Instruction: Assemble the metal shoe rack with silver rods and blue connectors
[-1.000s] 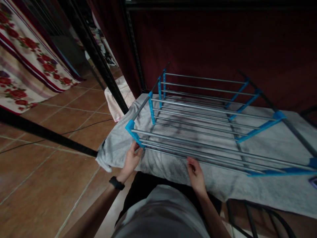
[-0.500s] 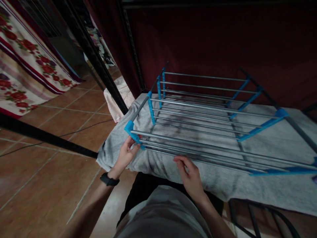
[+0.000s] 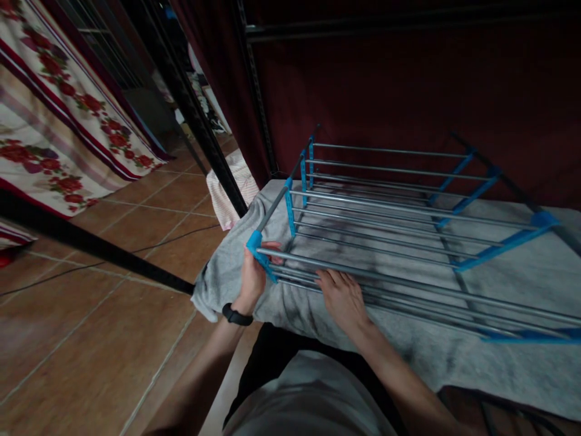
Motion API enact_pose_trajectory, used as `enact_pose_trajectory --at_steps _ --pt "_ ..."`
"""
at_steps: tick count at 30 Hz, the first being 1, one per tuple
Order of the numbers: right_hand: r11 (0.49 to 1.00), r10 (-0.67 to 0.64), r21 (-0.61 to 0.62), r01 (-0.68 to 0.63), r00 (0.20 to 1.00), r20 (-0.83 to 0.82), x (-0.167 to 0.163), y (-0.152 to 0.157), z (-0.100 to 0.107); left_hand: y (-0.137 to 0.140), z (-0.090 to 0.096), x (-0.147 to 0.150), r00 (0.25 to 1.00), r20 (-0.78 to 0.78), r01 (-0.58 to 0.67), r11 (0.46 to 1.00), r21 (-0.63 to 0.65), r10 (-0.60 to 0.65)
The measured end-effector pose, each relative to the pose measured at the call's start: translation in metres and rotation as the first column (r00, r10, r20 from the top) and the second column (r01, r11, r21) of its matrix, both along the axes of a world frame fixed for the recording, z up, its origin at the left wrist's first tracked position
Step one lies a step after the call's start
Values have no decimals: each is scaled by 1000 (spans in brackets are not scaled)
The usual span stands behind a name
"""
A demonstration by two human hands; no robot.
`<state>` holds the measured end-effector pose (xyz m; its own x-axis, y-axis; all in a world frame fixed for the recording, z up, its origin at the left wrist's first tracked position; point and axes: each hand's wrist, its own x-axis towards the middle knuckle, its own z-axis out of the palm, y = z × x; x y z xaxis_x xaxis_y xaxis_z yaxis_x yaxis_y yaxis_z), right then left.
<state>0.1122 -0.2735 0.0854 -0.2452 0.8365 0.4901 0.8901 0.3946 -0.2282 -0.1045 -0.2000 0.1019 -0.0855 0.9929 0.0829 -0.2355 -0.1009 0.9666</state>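
A rack of grey metal tubes (image 3: 408, 211) with blue plastic brackets lies on a grey blanket (image 3: 408, 372). At its near left corner, my left hand (image 3: 253, 275) is closed around the blue corner bracket (image 3: 255, 241), with some fingers behind the front tube. My right hand (image 3: 342, 297) lies farther right along the front side. Its fingers are bent over the lower front tubes, their tips partly hidden behind the top front tube. A black band (image 3: 237, 315) sits on my left wrist.
Black metal posts (image 3: 190, 103) and a low black bar (image 3: 100, 251) frame the left side. Dark red cloth (image 3: 385, 91) hangs behind the rack. A flowered curtain (image 3: 77, 115) and a tiled floor (image 3: 86, 327) with a thin cable are at left. Dark metal bars (image 3: 494, 412) show at bottom right.
My left hand has moved up and closed around the corner bracket. My right hand has turned palm down and come onto the front tubes. The view has shifted slightly.
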Motion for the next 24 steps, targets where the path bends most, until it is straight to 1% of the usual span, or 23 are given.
enact_pose_trajectory --at_steps 2,6,11,13,16,19,22,24 --pt "1000 2 4 -2 1000 2 1 -2 1 3 -3 3 998 -59 -34 999 -18 32" --pt "1000 7 11 -7 1000 -7 1 -5 2 4 -7 6 984 -141 -112 994 3 112" --pt "1000 26 -2 -26 1000 -14 1 -6 3 4 -9 8 980 -135 -152 988 -14 149" --pt "1000 2 -6 -2 1000 -14 1 -6 4 5 -10 8 978 -121 -173 984 -29 168" --pt "1000 -28 -2 28 999 31 2 -4 6 5 -9 9 979 -98 -182 983 -37 178" --pt "999 -8 -48 11 998 70 4 -4 9 4 -7 12 978 -106 -183 982 -44 178" --pt "993 4 -117 7 996 93 5 -4 12 3 -5 15 966 -135 -229 972 -59 219" --pt "990 4 -138 10 995 95 5 -4 14 2 -5 14 954 -170 -260 964 -56 247"
